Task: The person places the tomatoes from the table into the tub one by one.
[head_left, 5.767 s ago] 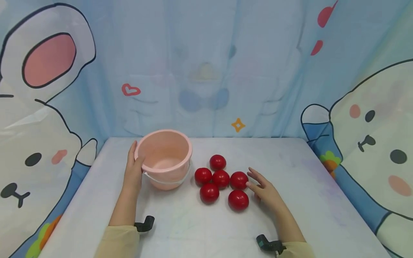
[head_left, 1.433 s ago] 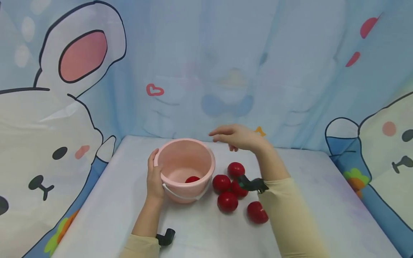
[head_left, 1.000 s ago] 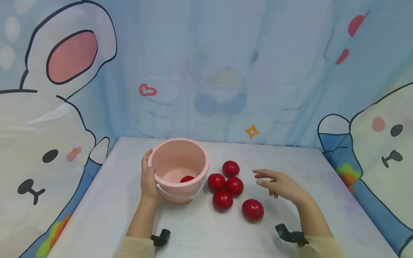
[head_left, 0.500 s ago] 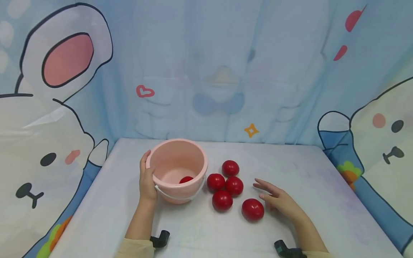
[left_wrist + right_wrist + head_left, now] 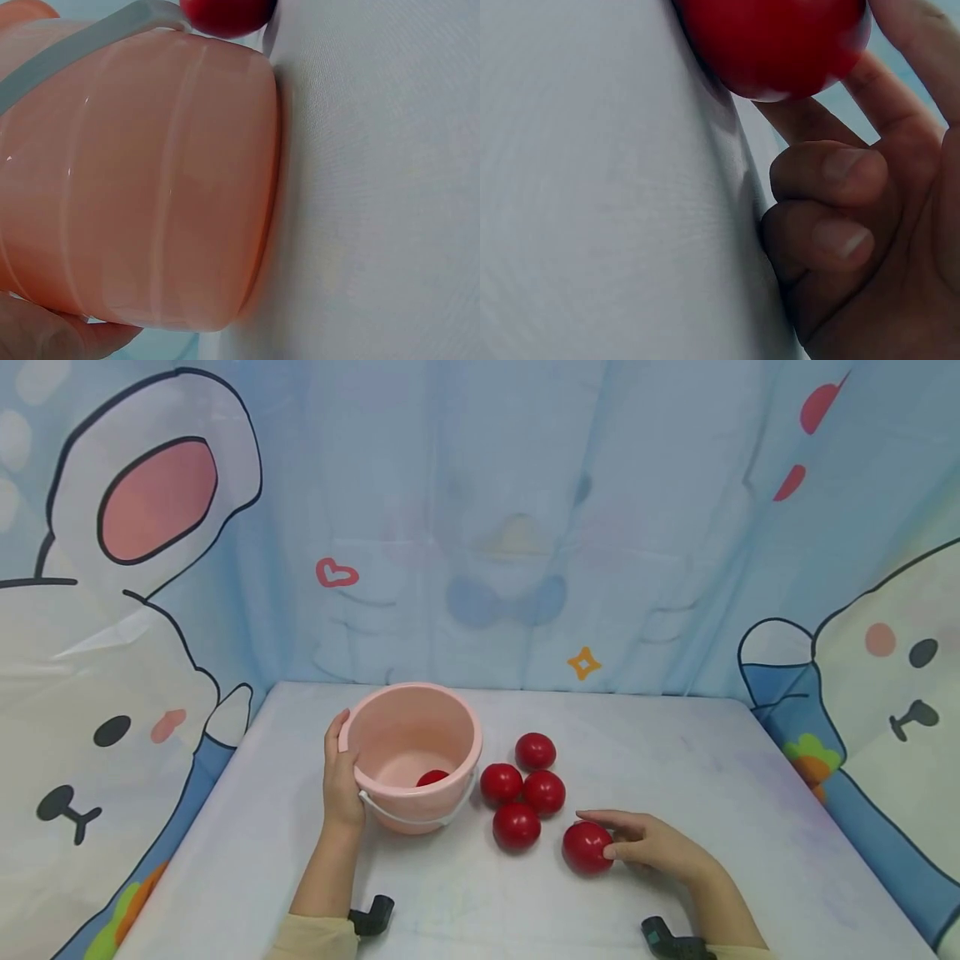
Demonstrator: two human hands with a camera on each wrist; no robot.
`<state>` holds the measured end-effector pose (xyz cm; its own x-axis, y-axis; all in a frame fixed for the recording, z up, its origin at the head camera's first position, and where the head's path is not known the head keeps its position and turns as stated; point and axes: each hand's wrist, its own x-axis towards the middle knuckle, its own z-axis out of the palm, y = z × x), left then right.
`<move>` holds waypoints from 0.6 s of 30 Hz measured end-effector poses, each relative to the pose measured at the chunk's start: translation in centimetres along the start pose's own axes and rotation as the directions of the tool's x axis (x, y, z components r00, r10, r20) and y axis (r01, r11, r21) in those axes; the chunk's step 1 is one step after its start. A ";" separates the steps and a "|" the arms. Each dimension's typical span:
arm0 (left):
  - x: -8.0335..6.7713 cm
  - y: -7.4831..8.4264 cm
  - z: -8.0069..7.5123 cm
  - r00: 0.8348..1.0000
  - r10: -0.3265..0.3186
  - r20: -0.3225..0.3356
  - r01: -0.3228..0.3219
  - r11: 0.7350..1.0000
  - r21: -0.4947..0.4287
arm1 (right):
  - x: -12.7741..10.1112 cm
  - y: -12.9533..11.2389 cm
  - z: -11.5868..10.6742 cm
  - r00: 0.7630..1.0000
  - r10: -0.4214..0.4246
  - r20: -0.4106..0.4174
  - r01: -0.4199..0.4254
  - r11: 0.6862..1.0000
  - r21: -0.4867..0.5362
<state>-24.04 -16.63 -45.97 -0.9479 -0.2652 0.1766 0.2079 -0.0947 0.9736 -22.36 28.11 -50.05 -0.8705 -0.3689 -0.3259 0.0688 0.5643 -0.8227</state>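
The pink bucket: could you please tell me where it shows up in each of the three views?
Head: the bucket stands left of centre on the table, the left hand gripping its rim.
Left wrist: its side wall fills the left half, handle at the top.
Right wrist: not in it; only the right hand on a tomato.
Shared landmark: the white table.
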 end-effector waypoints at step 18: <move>-0.1 0.1 0.1 1.000 0.004 -0.001 -0.004 1.000 0.022 | 0.1 0.3 -0.2 0.999 -0.036 0.003 0.036 0.999 -0.008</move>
<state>-23.93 -16.55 -45.92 -0.9468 -0.2664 0.1806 0.2065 -0.0724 0.9758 -22.50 28.42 -50.26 -0.8707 -0.3916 -0.2975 0.0335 0.5563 -0.8303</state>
